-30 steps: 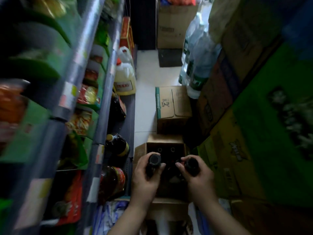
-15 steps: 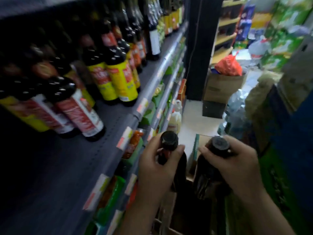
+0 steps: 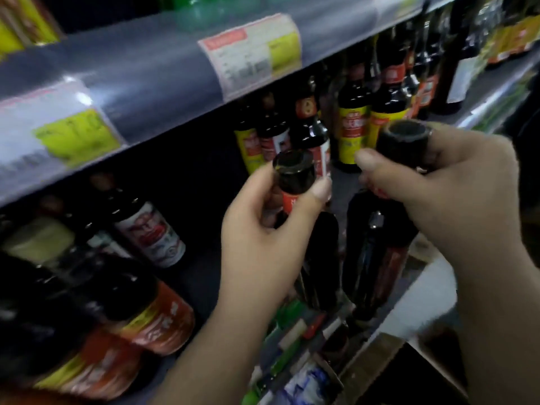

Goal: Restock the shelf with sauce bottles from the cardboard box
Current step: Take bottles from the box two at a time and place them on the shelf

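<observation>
My left hand (image 3: 263, 238) grips the neck of a dark sauce bottle (image 3: 317, 258) with a black cap and a red neck band. My right hand (image 3: 455, 200) grips the neck of a second dark sauce bottle (image 3: 377, 258), just to the right of the first. Both bottles hang upright at the front edge of the dark shelf (image 3: 201, 276), level with a gap between the stocked bottles. A flap of the cardboard box (image 3: 432, 372) shows at the bottom right, below my right arm.
Dark bottles with red and yellow labels (image 3: 350, 127) stand at the back of the shelf, and more with orange labels (image 3: 157, 317) at the left. The shelf above carries a rail with price tags (image 3: 254, 51). Lower shelves hold green and white packets (image 3: 292, 331).
Both hands have lifted their bottles from the box on the floor up to the sauce shelf. My view has swung from the floor up and left onto the shelf.
</observation>
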The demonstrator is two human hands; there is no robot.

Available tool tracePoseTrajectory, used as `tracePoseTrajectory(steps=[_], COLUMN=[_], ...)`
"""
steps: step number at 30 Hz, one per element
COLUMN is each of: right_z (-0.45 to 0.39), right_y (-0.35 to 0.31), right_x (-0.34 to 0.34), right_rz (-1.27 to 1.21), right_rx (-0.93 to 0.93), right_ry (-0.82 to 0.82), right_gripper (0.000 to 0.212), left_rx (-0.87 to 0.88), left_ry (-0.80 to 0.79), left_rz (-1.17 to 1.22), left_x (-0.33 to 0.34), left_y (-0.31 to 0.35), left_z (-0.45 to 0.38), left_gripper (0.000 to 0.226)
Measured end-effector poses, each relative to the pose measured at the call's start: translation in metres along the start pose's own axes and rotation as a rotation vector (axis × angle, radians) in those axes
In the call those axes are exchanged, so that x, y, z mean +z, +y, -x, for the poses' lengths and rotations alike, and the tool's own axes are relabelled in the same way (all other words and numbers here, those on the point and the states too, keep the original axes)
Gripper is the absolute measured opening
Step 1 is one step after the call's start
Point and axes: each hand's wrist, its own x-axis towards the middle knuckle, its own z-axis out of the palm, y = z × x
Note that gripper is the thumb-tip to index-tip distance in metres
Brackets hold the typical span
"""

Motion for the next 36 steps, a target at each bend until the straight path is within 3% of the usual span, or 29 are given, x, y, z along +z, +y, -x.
tracePoseTrajectory(steps=[6,11,16,20,28,33,36], right_z=[-0.020,-0.032,-0.040,-0.043,-0.049,-0.056,-0.063], right_y=[-0.005,-0.003,0.012,0.022,0.045,0.053,0.060], right_x=[0.030,0.056,0.077,0.093,0.111,0.126,0.138], right_rz=[-0.109,-0.101,-0.200,-0.242,-0.306,-0.232,-0.209], right_rx=[-0.030,-0.088,-0.043,-0.036,0.003,-0.005,0.001], right_ry=[-0.104,-0.086,-0.044,-0.093,-0.181,-0.204,-0.209], right_gripper=[0.010,0.025,0.017,0.009,0.008,0.012,0.025], left_rx=[0.020,-0.020,-0.030,-0.012,-0.061,-0.099,-0.101], left_ry=[0.214,0.311,0.437,0.503,0.606,0.619,0.656], left_rz=[-0.084,-0.120,-0.170,-0.192,-0.203,-0.198,-0.181], left_x=[-0.030,-0.038,-0.048,-0.051,-0.054,-0.053,-0.056], left_y=[0.008,0.009,0.001,-0.006,-0.020,-0.025,-0.029], left_z=[-0.001,-0.003,-0.015,-0.023,-0.033,-0.037,-0.043], left_gripper=[0.002,0.007,0.008,0.016,0.005,0.015,0.011])
